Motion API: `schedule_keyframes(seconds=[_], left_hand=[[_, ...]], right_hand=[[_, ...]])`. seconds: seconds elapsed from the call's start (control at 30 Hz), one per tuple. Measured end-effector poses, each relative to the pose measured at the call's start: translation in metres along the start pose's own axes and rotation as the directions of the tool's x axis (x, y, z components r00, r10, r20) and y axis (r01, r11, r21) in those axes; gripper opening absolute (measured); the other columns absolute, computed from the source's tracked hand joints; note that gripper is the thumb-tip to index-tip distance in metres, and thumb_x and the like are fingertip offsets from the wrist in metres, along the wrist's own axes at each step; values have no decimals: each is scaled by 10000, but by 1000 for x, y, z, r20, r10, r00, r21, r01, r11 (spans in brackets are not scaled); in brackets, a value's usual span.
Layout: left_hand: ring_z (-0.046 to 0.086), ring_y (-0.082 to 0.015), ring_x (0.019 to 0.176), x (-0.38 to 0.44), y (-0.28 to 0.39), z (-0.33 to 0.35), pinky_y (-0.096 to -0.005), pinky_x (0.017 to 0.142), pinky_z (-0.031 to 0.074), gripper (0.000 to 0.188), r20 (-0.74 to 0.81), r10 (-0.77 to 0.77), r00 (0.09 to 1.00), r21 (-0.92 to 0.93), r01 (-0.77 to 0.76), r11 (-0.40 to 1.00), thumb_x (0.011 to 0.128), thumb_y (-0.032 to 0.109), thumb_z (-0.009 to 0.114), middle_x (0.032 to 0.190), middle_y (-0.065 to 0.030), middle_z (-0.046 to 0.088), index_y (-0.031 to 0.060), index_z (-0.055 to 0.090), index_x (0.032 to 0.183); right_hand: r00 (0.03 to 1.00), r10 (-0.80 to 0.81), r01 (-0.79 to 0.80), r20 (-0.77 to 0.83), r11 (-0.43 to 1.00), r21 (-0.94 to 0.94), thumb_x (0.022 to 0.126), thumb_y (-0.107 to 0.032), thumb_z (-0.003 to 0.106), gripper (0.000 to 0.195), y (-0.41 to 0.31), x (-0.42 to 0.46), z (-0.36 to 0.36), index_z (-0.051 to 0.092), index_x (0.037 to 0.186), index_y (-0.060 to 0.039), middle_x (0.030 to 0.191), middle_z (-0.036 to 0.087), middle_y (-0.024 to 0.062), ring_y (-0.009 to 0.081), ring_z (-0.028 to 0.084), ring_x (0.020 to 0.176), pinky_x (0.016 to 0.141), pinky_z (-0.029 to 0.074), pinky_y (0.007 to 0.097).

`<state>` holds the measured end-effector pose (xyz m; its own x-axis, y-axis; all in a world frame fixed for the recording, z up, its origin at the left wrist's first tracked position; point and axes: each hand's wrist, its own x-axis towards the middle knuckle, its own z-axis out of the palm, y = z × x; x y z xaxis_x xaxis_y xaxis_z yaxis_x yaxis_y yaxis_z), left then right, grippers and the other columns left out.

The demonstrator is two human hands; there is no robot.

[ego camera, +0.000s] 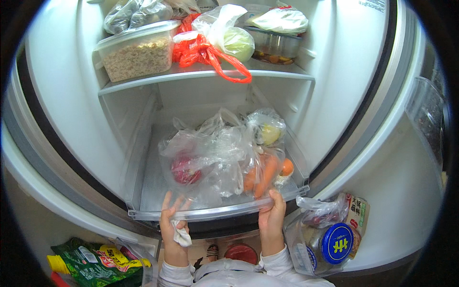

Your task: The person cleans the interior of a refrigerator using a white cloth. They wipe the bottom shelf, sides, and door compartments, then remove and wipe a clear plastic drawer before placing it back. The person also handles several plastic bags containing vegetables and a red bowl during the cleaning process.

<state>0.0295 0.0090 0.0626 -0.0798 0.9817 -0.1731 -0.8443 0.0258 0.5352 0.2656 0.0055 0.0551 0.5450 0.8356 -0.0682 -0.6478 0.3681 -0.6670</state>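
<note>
A clear plastic refrigerator drawer (222, 212) lies before me, pulled partly forward. My right hand (271, 219) grips its front rim near the right end, thumb on top. At the left end, my left hand (174, 219) has its fingers spread behind the rim, and a crumpled white cloth or tissue (182, 235) is tucked in its palm. Inside the drawer, thin clear plastic bags (224, 147) hold a purplish-red vegetable or fruit (186, 170), carrots (265, 175) and a yellowish item (270, 133). A round orange fruit or vegetable (287, 167) sits at the right wall.
Above, a shelf (265, 74) carries a lidded food box (138, 55), a red plastic bag (192, 50) with a dangling handle, a bagged pale-green vegetable (238, 43) and a glass container (276, 46). Door bins hold a blue-lidded jar (337, 243) and green pouches (96, 263).
</note>
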Motion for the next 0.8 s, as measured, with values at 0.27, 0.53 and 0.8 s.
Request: schedule_keyframes(seconds=[0.27, 0.53, 0.8], left_hand=[[433, -370, 1266, 8, -3, -1, -184, 618, 536, 678, -56, -44, 997, -20, 43, 999, 894, 177, 590, 1414, -262, 342, -34, 215, 1418], [686, -230, 848, 4, 9, -32, -235, 567, 528, 323, 117, -97, 988, 329, 53, 943, 919, 190, 599, 989, -222, 659, -80, 560, 1093], [651, -190, 640, -24, 12, 5, -298, 575, 513, 192, 568, 362, 739, 821, -544, -174, 776, 170, 736, 798, -90, 667, 25, 675, 886]], right_hand=[[987, 160, -158, -13, 982, 99, 906, -122, 572, 177, -3, 9, 4, 570, 1040, -6, 1020, 616, 83, 194, 623, 916, 771, 520, 346], [986, 156, -156, 60, 988, -1, 935, -103, 537, 170, -1, 4, -7, 511, 1096, -53, 1006, 601, 80, 203, 623, 907, 790, 529, 365], [980, 179, -176, 82, 983, -43, 944, -115, 536, 131, -1, 5, -11, 490, 1056, -65, 996, 602, 88, 220, 627, 901, 781, 528, 370]])
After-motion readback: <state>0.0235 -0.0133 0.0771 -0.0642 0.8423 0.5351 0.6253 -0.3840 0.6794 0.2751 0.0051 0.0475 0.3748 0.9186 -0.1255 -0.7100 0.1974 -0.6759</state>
